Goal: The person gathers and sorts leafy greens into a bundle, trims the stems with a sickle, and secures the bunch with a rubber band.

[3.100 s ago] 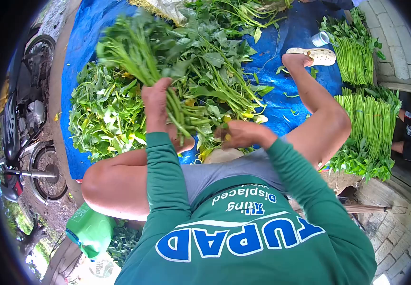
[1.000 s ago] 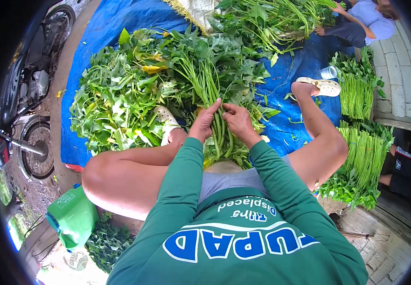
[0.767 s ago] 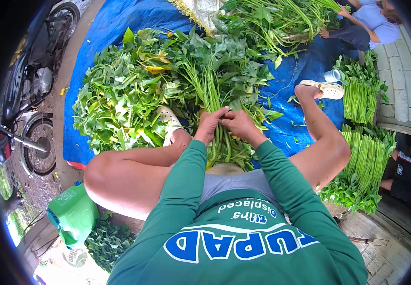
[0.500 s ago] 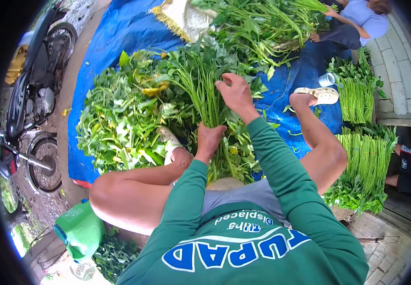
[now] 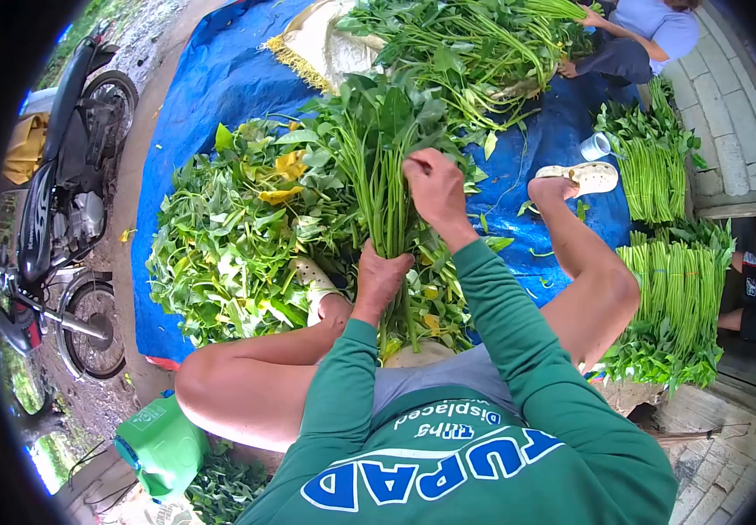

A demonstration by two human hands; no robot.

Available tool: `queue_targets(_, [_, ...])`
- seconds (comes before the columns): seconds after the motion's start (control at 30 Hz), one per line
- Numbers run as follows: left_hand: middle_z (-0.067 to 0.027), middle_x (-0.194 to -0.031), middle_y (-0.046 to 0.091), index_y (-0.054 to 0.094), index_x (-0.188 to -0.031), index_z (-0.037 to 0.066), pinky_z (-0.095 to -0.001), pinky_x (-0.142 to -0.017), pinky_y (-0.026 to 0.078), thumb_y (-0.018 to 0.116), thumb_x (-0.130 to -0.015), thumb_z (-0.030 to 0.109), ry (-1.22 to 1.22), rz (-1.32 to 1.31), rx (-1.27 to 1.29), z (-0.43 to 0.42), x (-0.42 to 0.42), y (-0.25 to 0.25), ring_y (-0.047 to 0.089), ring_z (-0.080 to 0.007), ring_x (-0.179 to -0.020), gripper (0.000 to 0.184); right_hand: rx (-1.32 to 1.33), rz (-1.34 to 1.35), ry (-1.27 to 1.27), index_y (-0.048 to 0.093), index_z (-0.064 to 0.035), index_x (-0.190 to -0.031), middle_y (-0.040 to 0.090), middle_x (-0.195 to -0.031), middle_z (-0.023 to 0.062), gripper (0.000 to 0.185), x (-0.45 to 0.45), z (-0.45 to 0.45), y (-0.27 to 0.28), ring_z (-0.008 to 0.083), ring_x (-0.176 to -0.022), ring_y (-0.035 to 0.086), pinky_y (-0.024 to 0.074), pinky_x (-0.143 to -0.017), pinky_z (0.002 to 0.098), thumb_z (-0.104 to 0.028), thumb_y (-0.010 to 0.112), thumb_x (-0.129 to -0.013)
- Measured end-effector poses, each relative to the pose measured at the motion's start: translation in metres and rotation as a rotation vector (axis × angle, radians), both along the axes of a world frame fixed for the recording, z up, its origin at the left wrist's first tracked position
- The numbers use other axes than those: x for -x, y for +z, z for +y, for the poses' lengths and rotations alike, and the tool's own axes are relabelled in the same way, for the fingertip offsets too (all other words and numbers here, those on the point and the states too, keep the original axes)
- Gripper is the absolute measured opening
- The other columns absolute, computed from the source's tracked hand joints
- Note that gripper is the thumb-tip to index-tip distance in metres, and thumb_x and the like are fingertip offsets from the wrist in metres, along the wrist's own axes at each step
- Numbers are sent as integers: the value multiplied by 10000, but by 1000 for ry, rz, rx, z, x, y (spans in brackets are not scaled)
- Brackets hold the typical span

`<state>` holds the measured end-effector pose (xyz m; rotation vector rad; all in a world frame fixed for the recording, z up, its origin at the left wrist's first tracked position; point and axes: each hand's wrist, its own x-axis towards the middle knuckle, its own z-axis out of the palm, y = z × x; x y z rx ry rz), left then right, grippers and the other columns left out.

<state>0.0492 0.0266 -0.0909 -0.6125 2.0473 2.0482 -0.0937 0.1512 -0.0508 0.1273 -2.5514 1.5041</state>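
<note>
Well, from where I'm standing, the weak point is that one grip on the loose bundle of green stems (image 5: 385,197), which stands upright in front of the lap with its leafy tops fanned out and its cut ends poking out below the fist. The left hand (image 5: 381,273) has its fingers wrapped together round the lower stems, thumb pressed across them. I see no tie on them, so if that thumb eased off, the outer stems could splay and slip down. Squeeze too hard, though, and the tender stalks might bruise or snap. The right hand (image 5: 437,188) is up at the bundle's right edge, fingers curled in; whether the tips pinch a leaf or a stem, I can't tell. A sharp tug there could drag good stems out of line or tear their leaves. The tops also lean right into the loose greens (image 5: 229,254) heaped on the blue tarp (image 5: 220,87), so they could snag, and a few of those yellow leaves (image 5: 282,194) might get caught up among them. The clog (image 5: 312,278) on the left foot is partly covered by greens, so a shifted foot could crush some. Over on the other side, the clear cup (image 5: 595,146) sits tilted just beside the other clog (image 5: 596,177), easily kicked.
</note>
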Motion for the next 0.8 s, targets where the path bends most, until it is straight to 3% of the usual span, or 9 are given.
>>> queue_targets(0.13, [-81, -1037, 747, 626, -1221, -18, -329, -829, 577, 808, -804, 78, 10, -10, -3, -5, 0, 14, 692, -170, -882, 465, 331, -230, -165, 717, 13, -1121, 728, -831, 100, 272, -7, 8, -5, 244, -752, 695, 567, -755, 378, -209, 760, -969])
queue_targets(0.3, [-86, -1040, 751, 619, -1240, -11, -335, -836, 576, 814, -808, 75, 20, 14, -14, -7, -6, 8, 697, -175, -884, 482, 67, 115, -34, 715, 23, -1104, 732, -855, 111, 272, -8, -3, 20, 223, -737, 688, 565, -728, 358, -183, 792, -945])
queue_targets(0.4, [-89, -1052, 759, 621, -1254, -9, -336, -844, 578, 820, -801, 85, 7, 40, 15, -9, -1, 6, 703, -173, -891, 503, 216, 67, -53, 716, 20, -1099, 739, -890, 118, 273, 4, -6, -1, 213, -741, 685, 563, -728, 353, -199, 788, -954])
queue_targets(0.53, [-83, -1055, 762, 642, -1252, -3, -332, -841, 578, 821, -793, 104, 10, 88, 23, -10, -1, 17, 707, -171, -901, 505, 547, -339, -372, 711, 4, -1094, 720, -899, 54, 228, 0, -3, -13, 137, -787, 681, 549, -715, 292, -208, 714, -1013])
queue_targets(0.57, [-80, -1054, 762, 652, -1245, -1, -330, -838, 578, 820, -790, 111, 3, 92, 3, -9, -2, 21, 708, -171, -903, 498, 654, -605, -407, 700, 1, -1066, 720, -888, 60, 209, 3, 2, -17, 197, -797, 694, 561, -711, 331, -200, 666, -1022])
queue_targets(0.67, [-66, -1033, 754, 683, -1187, -4, -326, -805, 577, 813, -785, 118, -201, -69, -105, -14, 3, 32, 704, -166, -893, 440, 643, -558, -303, 736, 22, -1128, 747, -934, 90, 219, 18, -23, -41, 262, -764, 688, 566, -704, 411, -153, 672, -1012])
queue_targets(0.7, [-59, -981, 749, 706, -1140, -2, -333, -742, 573, 805, -791, 119, -147, -21, -247, -13, 3, 33, 698, -160, -833, 382, 424, -548, -65, 740, 6, -1134, 751, -954, 92, 198, 29, -22, -45, 267, -810, 704, 573, -719, 416, -132, 671, -1010])
queue_targets(0.73, [-56, -895, 739, 720, -1098, -2, -334, -679, 558, 798, -800, 116, -135, -53, -190, -22, 3, 32, 686, -161, -754, 330, -315, -245, 456, 744, -9, -1141, 755, -975, 95, 183, 38, -7, -40, 271, -856, 720, 580, -733, 421, -111, 670, -1008])
queue_targets(0.8, [-62, -788, 711, 726, -984, 3, -326, -625, 540, 802, -800, 131, 20, -87, -139, -35, 3, 53, 670, -169, -669, 238, -580, 124, 805, 753, -40, -1154, 763, -1016, 99, 174, 53, 18, -31, 280, -947, 753, 595, -762, 430, -69, 668, -1005])
